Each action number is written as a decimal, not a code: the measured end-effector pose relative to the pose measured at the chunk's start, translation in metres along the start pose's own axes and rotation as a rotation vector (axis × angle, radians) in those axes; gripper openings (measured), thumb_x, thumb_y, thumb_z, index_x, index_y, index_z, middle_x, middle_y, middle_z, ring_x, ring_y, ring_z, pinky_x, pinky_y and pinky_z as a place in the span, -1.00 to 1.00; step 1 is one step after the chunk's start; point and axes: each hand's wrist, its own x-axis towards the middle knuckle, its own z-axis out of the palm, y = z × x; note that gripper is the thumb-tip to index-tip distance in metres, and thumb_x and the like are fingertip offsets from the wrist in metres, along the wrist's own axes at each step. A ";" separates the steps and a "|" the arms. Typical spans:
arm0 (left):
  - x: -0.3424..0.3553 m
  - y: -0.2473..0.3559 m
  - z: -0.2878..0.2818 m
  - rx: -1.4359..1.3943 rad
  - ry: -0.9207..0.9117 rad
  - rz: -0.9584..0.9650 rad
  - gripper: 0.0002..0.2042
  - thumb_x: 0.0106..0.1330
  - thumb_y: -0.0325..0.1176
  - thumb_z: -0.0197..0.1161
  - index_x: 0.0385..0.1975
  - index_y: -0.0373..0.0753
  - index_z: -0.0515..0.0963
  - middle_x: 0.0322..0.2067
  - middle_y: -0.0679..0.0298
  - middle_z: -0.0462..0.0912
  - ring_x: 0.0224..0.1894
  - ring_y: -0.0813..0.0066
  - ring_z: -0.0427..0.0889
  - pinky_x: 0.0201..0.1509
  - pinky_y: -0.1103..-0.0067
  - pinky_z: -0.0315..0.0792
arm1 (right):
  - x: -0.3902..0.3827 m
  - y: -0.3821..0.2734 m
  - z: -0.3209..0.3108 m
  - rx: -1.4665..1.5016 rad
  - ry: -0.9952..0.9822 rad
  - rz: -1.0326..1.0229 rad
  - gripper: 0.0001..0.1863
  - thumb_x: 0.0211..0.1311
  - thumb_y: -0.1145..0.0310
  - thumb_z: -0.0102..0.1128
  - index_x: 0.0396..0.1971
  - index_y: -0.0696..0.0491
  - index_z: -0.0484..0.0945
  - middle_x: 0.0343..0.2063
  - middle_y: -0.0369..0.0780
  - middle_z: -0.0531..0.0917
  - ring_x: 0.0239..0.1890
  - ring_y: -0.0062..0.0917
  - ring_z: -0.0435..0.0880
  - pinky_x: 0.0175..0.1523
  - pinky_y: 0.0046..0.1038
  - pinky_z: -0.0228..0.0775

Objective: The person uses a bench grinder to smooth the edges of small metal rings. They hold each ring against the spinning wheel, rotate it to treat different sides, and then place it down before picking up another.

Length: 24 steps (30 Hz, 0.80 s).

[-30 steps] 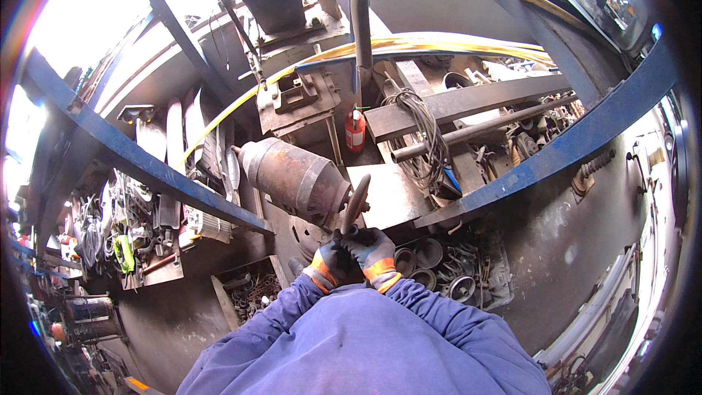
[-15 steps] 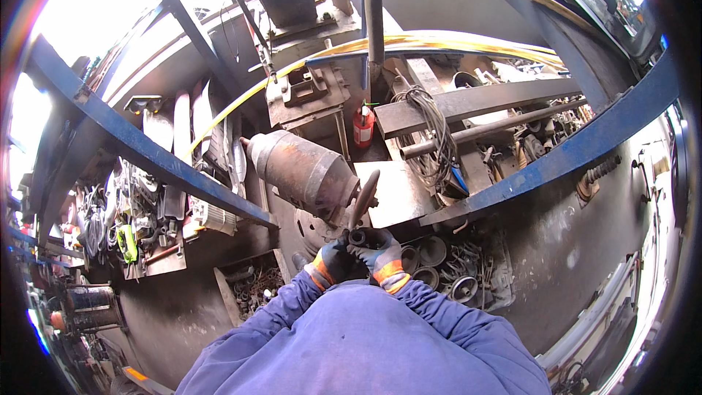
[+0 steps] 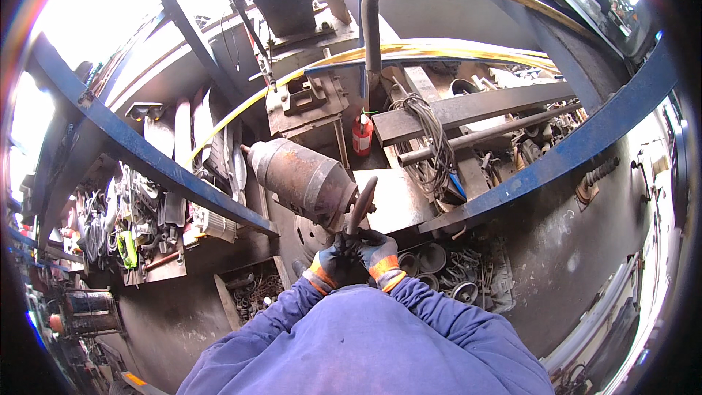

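Note:
A rusty metal cylinder [image 3: 296,179] lies tilted in front of me, and a curved dark metal bar [image 3: 362,201] stands up at its right end. Below that bar, my left hand [image 3: 333,263] and my right hand [image 3: 373,252], in dark grey gloves with orange cuffs, are closed close together around something dark at the bar's lower end. My fingers hide most of what they grip, so I cannot name it. A round metal plate [image 3: 311,234] sits under the cylinder, just beyond my left hand.
Blue steel beams [image 3: 541,168] cross both sides. Ahead are a red extinguisher [image 3: 361,137], coiled cables [image 3: 431,146], a pipe [image 3: 475,135] and yellow hoses [image 3: 234,110]. Trays of metal parts [image 3: 468,285] lie low beside my hands; cluttered shelves [image 3: 146,227] fill the left.
A dark ring-shaped piece that showed between my hands half a second ago is now covered by my fingers. Compared with a second ago, the scene sits slightly right in the view.

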 end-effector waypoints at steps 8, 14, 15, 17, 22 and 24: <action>-0.008 0.000 0.004 -0.097 0.020 -0.016 -0.57 0.44 -0.12 0.10 0.19 -0.24 0.42 -0.01 0.13 0.61 0.02 0.23 0.57 0.21 0.30 0.42 | 0.010 0.026 -0.006 -0.107 -0.005 -0.134 -0.69 -0.01 0.65 0.43 -0.20 0.23 0.66 -0.33 -0.19 0.73 -0.31 -0.53 0.67 -0.12 -0.49 0.55; -0.011 0.000 -0.035 -0.132 -0.046 -0.021 -0.56 0.41 -0.08 0.14 0.17 -0.19 0.44 -0.04 0.19 0.62 -0.04 0.27 0.58 0.05 0.38 0.45 | -0.016 -0.007 0.006 -0.250 0.000 -0.192 -0.61 -0.09 0.59 0.54 -0.18 0.22 0.64 -0.42 -0.25 0.71 -0.43 -0.60 0.63 -0.21 -0.47 0.57; -0.011 0.000 -0.031 -0.130 -0.094 -0.029 -0.56 0.40 -0.07 0.15 0.17 -0.19 0.45 -0.05 0.20 0.63 -0.06 0.28 0.58 0.02 0.40 0.46 | -0.016 -0.004 0.004 -0.252 0.009 -0.190 -0.60 -0.11 0.57 0.56 -0.20 0.21 0.64 -0.41 -0.26 0.71 -0.43 -0.61 0.62 -0.20 -0.48 0.56; -0.012 0.001 -0.037 0.002 0.012 -0.009 -0.58 0.40 -0.10 0.17 0.16 -0.18 0.46 -0.08 0.23 0.63 -0.07 0.30 0.58 -0.02 0.42 0.45 | -0.015 0.003 0.000 -0.276 0.017 -0.187 -0.59 -0.13 0.56 0.58 -0.21 0.19 0.63 -0.39 -0.27 0.71 -0.42 -0.63 0.62 -0.19 -0.49 0.56; -0.010 0.004 -0.054 -0.029 -0.004 -0.094 -0.60 0.38 -0.17 0.19 0.16 -0.16 0.45 -0.14 0.27 0.64 -0.12 0.34 0.57 -0.05 0.43 0.46 | -0.016 0.005 -0.003 -0.303 -0.002 -0.290 -0.53 -0.18 0.40 0.60 -0.17 0.08 0.66 -0.28 -0.24 0.74 -0.22 -0.56 0.67 -0.02 -0.49 0.50; -0.011 0.005 -0.036 -0.062 -0.121 -0.116 -0.60 0.38 -0.18 0.19 0.16 -0.16 0.45 -0.17 0.29 0.64 -0.13 0.34 0.57 -0.06 0.42 0.45 | -0.011 0.015 -0.010 -0.329 0.003 -0.274 -0.52 -0.18 0.40 0.59 -0.15 0.07 0.65 -0.27 -0.25 0.74 -0.21 -0.56 0.68 -0.01 -0.49 0.51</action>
